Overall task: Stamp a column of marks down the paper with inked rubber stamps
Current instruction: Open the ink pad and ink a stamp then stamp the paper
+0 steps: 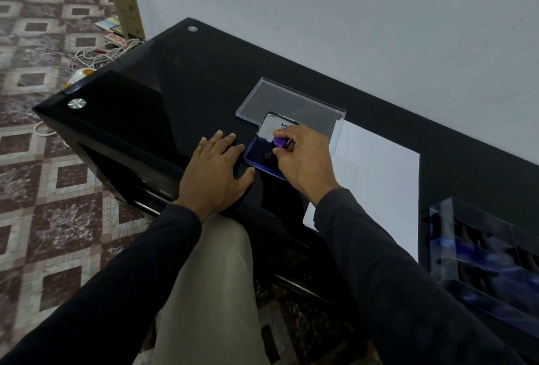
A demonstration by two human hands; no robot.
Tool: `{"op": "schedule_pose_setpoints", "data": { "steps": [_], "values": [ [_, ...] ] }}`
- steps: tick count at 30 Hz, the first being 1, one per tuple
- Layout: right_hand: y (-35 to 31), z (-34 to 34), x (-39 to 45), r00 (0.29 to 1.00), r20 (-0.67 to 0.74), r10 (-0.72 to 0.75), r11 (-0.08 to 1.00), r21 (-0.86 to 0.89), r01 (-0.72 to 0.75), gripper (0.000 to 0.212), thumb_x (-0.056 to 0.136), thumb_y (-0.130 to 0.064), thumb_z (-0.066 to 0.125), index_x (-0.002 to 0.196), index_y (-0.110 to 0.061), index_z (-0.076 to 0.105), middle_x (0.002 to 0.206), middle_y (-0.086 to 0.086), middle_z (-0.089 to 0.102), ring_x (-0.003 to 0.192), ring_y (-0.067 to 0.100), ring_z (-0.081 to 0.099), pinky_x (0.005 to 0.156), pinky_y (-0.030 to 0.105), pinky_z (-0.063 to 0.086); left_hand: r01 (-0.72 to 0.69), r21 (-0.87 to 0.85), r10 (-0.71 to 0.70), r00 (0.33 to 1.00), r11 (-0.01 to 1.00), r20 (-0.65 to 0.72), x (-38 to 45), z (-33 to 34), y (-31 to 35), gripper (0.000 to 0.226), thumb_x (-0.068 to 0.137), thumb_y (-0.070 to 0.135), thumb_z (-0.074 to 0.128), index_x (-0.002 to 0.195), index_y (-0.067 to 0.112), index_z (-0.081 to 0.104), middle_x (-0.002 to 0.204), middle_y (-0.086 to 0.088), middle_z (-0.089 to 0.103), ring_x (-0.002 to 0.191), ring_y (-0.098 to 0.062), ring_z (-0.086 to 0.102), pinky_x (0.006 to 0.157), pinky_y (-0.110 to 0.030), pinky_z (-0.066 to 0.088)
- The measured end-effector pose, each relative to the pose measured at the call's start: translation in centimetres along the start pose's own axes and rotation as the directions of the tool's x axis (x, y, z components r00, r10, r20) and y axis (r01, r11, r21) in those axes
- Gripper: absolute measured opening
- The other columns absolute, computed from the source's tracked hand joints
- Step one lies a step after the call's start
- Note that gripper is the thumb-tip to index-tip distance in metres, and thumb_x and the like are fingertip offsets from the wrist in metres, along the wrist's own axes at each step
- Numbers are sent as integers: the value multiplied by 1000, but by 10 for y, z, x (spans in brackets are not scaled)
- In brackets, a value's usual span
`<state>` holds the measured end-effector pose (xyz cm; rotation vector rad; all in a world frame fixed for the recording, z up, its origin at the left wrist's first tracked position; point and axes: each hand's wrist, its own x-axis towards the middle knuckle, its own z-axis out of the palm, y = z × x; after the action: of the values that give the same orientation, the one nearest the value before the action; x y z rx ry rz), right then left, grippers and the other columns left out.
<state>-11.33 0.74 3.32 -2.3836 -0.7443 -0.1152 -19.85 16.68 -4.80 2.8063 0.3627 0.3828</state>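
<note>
Pinching a purple stamp [280, 142] over the open ink pad [264, 157], right hand [303, 160] grip clamped on it. Left hand [217, 164] lies flat, fingers spread, on the black desk [151, 96]. Blank paper [376, 177] just right.

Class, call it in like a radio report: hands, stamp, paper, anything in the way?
Right hand pinching purple stamp on the open ink pad. Left hand flat on black table. Paper unmarked where visible. Nothing blocking.
</note>
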Motion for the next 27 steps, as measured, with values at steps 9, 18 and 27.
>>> {"op": "schedule_pose_setpoints", "data": {
  "steps": [9, 18, 27],
  "values": [
    [-2, 0, 3, 1000, 31, 4, 1000, -29, -3, 30, 89, -10, 69, 119, -10, 70, 118, 8, 68, 106, 20, 63, 100, 35, 50, 3, -7, -4, 1000, 1000, -12, -1, -1, 1, 63, 94, 59, 51, 144, 20, 53, 157, -6, 42, 150, -25, 27, 124, -46, 17],
    [0, 0, 0, 1000, -4, -9, 1000, -7, 9, 30, 83, -10, 74, 113, -13, 72, 114, 2, 69, 102, 12, 62, 98, 28, 50, 5, -1, -5, 1000, 1000, -6, 0, -1, 0, 64, 93, 59, 51, 144, 20, 52, 157, -6, 42, 150, -25, 27, 124, -45, 16],
    [0, -1, 4, 999, 31, -13, 1000, -28, 14, 30, 86, -11, 71, 116, -11, 71, 116, 5, 68, 103, 15, 63, 99, 27, 50, 5, 1, -5, 1000, 1000, 6, 0, 0, 0, 65, 94, 60, 50, 145, 21, 51, 158, -6, 40, 151, -25, 25, 124, -45, 15]
  ]
}}
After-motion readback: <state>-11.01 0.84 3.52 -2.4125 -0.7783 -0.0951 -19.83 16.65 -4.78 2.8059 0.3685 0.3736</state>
